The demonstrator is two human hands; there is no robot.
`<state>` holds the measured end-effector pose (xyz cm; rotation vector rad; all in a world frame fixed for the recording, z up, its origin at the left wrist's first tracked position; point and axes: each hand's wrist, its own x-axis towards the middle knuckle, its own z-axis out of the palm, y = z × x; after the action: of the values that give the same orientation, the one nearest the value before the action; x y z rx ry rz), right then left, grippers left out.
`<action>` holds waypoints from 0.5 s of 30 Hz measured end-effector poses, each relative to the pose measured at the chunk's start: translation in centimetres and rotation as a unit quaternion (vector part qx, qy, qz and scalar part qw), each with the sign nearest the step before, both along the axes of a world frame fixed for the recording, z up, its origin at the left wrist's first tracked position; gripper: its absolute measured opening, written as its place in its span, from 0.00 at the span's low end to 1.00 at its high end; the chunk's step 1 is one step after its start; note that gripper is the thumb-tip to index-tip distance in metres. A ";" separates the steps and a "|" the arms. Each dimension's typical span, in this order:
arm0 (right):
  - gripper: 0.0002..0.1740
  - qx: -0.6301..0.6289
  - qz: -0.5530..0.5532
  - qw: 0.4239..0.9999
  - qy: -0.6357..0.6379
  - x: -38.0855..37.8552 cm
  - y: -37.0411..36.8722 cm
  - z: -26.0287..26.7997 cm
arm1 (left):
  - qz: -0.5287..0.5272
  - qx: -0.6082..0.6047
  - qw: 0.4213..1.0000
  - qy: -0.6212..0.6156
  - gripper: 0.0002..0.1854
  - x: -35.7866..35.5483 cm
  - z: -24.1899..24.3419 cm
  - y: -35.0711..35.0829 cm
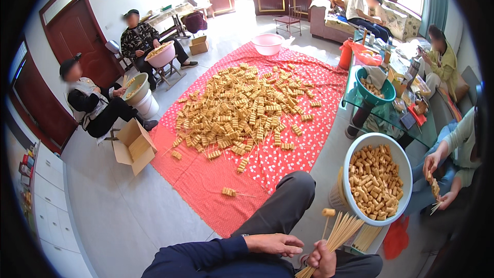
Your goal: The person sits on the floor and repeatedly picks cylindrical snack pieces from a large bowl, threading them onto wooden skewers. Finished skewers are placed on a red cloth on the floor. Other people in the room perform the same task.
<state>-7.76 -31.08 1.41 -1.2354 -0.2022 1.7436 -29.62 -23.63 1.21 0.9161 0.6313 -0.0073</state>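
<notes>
My right hand (324, 259) is closed around a bundle of thin wooden skewers (341, 229). One skewer beside the bundle stands up with a single tan food roll (328, 212) on its tip. To the left, my left hand (274, 244) is held palm down, fingers loosely extended, with nothing visible in it. Just beyond my hands, a pale blue basin (406, 200) full of short tan rolls (376, 181) rests on a basket. A box of more skewers (366, 238) lies below that basin. Filled skewers (239, 112) are heaped on a red patterned cloth (193, 185) on the floor.
A co-worker (459, 154) at the right holds a partly filled skewer. Two more people sit at the left with tubs, near an open cardboard box (125, 139). A glass table (420, 133) crowded with items stands right. A pink basin (267, 46) sits at the cloth's far edge.
</notes>
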 end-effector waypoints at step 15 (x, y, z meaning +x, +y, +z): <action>0.14 -0.009 0.110 0.985 -0.134 -5.4 -0.4 4.6 | 0.326 -0.073 0.938 -0.096 0.33 0.0 4.6 1.2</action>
<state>-13.15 -31.45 6.01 -1.5066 -0.4985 1.7599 -29.60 -22.47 5.77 0.5228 0.7168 0.6158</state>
